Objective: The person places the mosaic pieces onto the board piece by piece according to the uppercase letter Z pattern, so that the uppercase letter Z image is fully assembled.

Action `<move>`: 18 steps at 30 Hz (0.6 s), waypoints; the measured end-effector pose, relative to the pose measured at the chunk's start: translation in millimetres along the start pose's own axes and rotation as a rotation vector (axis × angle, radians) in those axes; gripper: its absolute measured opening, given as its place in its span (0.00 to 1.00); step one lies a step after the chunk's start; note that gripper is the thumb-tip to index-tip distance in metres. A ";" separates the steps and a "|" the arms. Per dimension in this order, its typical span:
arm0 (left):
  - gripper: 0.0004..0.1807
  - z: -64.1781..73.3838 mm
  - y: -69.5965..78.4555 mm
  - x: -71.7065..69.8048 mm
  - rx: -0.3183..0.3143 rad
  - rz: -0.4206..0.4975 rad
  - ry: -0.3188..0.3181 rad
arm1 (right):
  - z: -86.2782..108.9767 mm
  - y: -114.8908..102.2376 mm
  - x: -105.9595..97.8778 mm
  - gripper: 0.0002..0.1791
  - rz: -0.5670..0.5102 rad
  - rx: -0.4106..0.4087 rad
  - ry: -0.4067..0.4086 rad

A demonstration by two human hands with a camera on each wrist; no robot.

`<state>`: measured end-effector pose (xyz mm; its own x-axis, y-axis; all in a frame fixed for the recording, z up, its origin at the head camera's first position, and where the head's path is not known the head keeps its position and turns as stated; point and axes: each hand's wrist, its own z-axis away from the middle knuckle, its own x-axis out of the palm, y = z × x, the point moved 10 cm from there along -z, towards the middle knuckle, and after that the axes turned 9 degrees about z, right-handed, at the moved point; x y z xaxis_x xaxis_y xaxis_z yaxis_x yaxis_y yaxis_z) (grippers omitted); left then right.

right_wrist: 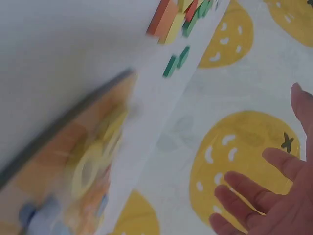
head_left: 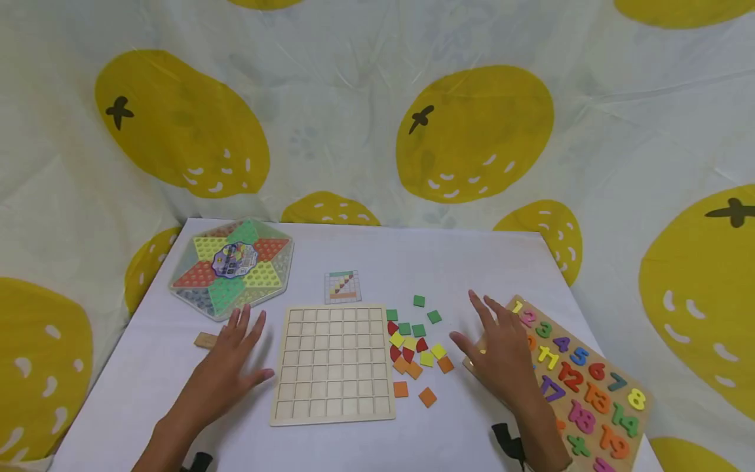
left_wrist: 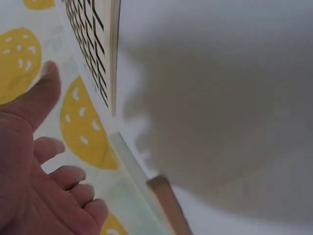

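Note:
A wooden grid board point(head_left: 336, 364) with square cells lies at the middle of the table. My left hand point(head_left: 227, 364) hovers left of it, fingers spread and holding nothing; the left wrist view shows its palm point(left_wrist: 29, 181). Scattered along the board's right edge are green square tiles point(head_left: 434, 316), yellow tiles point(head_left: 438, 351), orange tiles point(head_left: 427, 396) and red tiles with a curved edge point(head_left: 421, 345). To the right of these tiles is my right hand point(head_left: 501, 351), fingers extended, nothing in its grasp, above the corner of a wooden number board point(head_left: 590, 387).
A small printed pattern card point(head_left: 342, 286) lies behind the grid board. At the back left sits a hexagonal Chinese checkers board point(head_left: 232, 267). A small wooden piece point(head_left: 205, 340) is partly behind my left hand. Cloth with yellow fruit prints point(head_left: 330, 98) hangs behind the table.

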<state>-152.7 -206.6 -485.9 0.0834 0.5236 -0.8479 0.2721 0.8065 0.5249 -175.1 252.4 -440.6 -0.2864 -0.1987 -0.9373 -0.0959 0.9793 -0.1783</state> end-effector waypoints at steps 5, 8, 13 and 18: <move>0.60 6.0 -1.3 27.1 -0.039 0.118 -0.094 | -8.3 -19.8 7.3 0.46 -0.134 -0.024 0.014; 0.60 8.6 -2.3 38.7 -0.060 0.151 -0.116 | -14.3 -31.5 13.3 0.42 -0.200 -0.044 0.010; 0.57 12.9 -0.2 48.9 -0.057 0.200 -0.121 | -26.6 -48.3 26.4 0.35 -0.266 -0.065 -0.022; 0.55 16.7 1.0 53.4 -0.085 0.259 -0.159 | -39.3 -58.9 45.7 0.29 -0.295 -0.048 -0.089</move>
<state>-132.0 -182.4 -531.9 0.2902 0.6703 -0.6830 0.1420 0.6756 0.7234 -220.0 184.1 -461.2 -0.1548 -0.4680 -0.8701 -0.2080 0.8764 -0.4344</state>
